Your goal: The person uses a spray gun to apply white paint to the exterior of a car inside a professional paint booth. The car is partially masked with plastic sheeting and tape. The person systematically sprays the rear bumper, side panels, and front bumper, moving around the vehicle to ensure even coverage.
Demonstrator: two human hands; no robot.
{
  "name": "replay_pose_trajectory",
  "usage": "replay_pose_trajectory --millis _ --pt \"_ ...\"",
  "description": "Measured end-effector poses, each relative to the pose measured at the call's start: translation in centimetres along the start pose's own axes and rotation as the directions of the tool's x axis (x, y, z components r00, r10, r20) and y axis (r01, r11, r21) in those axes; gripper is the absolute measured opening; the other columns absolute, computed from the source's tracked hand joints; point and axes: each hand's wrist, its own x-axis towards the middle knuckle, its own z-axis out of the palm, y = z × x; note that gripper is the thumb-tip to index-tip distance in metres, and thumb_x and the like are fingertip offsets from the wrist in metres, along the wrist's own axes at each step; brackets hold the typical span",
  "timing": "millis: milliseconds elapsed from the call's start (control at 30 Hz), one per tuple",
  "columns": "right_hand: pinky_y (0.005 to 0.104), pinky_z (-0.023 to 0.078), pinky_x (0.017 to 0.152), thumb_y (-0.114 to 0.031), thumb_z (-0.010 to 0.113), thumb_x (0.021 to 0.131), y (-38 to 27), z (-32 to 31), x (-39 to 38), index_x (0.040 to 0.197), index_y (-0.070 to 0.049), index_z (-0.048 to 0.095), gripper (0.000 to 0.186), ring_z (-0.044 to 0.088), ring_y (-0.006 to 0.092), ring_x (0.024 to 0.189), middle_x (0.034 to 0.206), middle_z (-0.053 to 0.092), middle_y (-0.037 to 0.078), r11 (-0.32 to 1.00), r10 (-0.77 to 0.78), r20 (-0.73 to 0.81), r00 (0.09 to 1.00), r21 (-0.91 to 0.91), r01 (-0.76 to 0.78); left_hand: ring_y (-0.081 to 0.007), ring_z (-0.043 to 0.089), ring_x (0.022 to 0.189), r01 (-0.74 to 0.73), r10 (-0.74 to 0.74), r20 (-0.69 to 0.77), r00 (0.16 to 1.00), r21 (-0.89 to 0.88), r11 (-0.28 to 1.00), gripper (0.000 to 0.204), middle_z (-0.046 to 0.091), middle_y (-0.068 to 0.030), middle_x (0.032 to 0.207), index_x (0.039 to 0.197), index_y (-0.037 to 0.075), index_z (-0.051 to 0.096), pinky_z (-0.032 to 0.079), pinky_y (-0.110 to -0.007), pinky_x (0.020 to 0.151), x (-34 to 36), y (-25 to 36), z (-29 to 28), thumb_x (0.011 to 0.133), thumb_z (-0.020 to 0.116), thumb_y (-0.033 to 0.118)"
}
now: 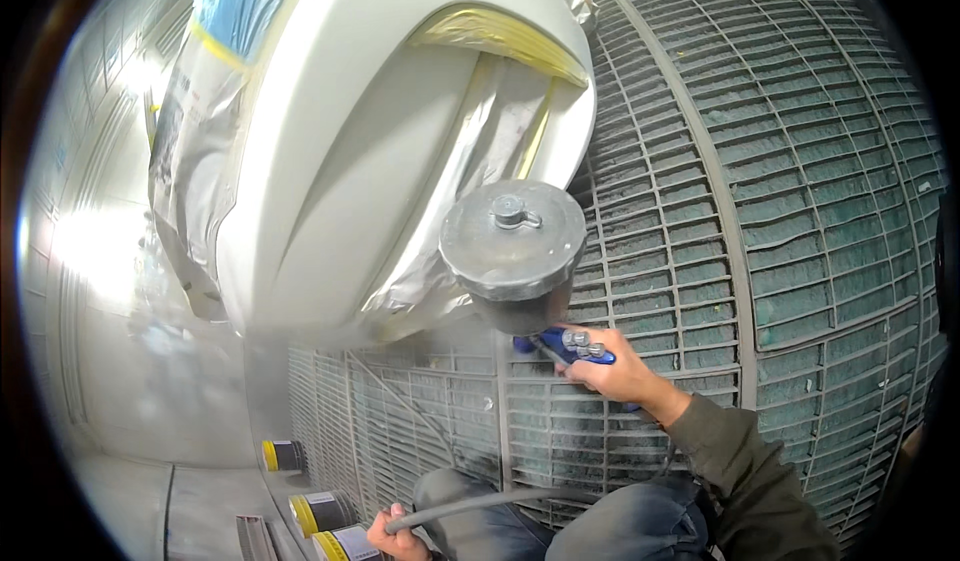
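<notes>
R grip (620, 371) w/ sprayer (518, 266); L grip (397, 538) w/ hose (480, 503).

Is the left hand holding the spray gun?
No, the right hand is gripping the spray gun, while the left hand is holding a grey hose.

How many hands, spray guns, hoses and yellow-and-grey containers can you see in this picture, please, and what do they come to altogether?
Hands: 2 (left hand, right hand)
Spray gun: 1
Hose: 1
Yellow-and-grey containers: 3
Total: 7
</notes>
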Motion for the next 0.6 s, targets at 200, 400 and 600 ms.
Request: replay_pose_trajectory --millis 200,400,600 --pt "0.0238 0.046 0.061 -0.008 0.061 0.079 -2.1 -0.7 1.6 0.104 0.000 0.067 0.027 0.056 0.0076 0.066 0.075 0.064 0.002 0.994 0.075 -0.201 0.977 -0.067 -0.090 -0.0057 0.028 0.050 0.032 -0.031 -0.047 0.998 0.012 0.999 0.044 0.032 0.0022 0.050 0.055 0.006 0.032 0.019 -0.027 0.046 -1.5 -0.8 -1.7 0.087 0.061 0.010" --pt "0.0228 0.039 0.043 -0.008 0.056 0.074 -7.7 -7.2 4.7 0.079 0.000 0.062 0.011 0.051 0.0080 0.051 0.064 0.060 0.003 0.990 -0.057 -0.386 0.921 -0.139 0.003 -0.0265 0.046 0.047 -0.079 0.031 0.185 0.982 0.257 0.963 0.015 0.047 -0.0139 0.058 0.089 -0.006 0.066 0.034 -0.036 0.043 -2.0 0.6 -2.0 0.086 0.057 0.007" --pt "0.0252 0.041 0.041 -0.008 0.056 0.074 -10.9 -12.6 7.7 0.077 0.002 0.061 0.012 0.053 0.0105 0.050 0.064 0.060 0.005 0.962 -0.255 -0.561 0.787 -0.230 0.147 -0.0282 0.048 0.050 -0.508 0.384 0.351 0.854 0.401 0.762 0.022 0.048 -0.0118 0.060 0.099 -0.008 0.065 0.036 -0.038 0.044 -1.6 -0.6 -2.3 0.081 0.057 0.000"
